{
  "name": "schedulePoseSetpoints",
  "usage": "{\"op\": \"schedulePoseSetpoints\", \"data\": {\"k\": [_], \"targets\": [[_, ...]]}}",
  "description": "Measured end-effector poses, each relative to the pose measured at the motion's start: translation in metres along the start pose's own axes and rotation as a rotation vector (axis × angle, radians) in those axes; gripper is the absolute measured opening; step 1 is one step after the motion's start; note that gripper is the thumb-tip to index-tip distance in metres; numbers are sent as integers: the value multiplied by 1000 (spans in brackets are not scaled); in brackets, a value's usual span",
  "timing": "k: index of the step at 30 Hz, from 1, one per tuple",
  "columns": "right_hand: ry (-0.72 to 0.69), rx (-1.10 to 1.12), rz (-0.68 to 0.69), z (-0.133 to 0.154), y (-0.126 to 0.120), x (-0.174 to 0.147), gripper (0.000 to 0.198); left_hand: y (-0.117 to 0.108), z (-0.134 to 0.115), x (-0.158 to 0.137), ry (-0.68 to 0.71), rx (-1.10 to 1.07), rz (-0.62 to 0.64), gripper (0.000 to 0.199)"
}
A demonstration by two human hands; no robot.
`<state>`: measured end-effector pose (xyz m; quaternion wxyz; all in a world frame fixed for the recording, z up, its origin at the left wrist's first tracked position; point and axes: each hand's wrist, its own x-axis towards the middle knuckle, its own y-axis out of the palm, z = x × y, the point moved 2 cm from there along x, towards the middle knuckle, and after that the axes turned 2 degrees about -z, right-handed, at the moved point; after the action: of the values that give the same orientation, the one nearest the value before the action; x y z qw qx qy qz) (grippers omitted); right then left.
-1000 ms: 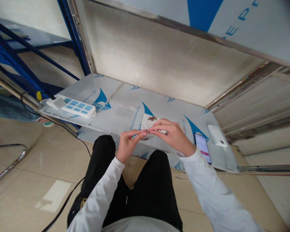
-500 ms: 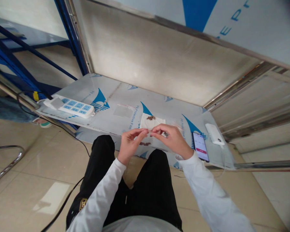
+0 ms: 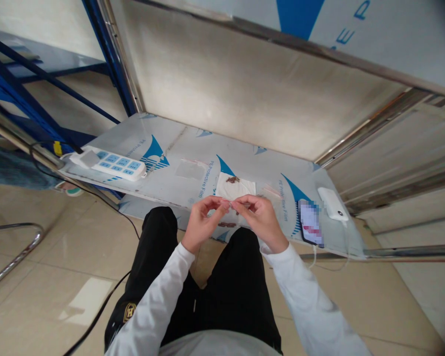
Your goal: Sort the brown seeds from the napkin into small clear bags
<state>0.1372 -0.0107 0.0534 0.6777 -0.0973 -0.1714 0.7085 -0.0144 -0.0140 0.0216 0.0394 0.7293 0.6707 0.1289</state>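
My left hand [image 3: 206, 217] and my right hand [image 3: 258, 216] meet fingertip to fingertip over the shelf's front edge. Thumb and forefinger of each are pinched together. Whatever lies between the fingertips is too small to make out. Just beyond them a white cloth or paper [image 3: 226, 189] lies flat, with a small heap of brown pieces [image 3: 233, 180] on it. More reddish-brown pieces [image 3: 227, 225] show below my hands, close to the front edge.
A white power strip [image 3: 122, 165] lies at the shelf's left end, with a black cable running down. At the right are a phone [image 3: 310, 222] and a white power bank [image 3: 332, 203] with a cable. An upper shelf [image 3: 244, 24] hangs above the back.
My right hand has turned slightly and drawn in toward my left. The fingertips remain together. The whole view has shifted a little.
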Motion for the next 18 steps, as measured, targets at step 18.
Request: {"op": "schedulePoseSetpoints", "data": {"k": [18], "targets": [[93,288,-29,-7,0,-18,20,-1,1,0,14,89,-22,21]]}}
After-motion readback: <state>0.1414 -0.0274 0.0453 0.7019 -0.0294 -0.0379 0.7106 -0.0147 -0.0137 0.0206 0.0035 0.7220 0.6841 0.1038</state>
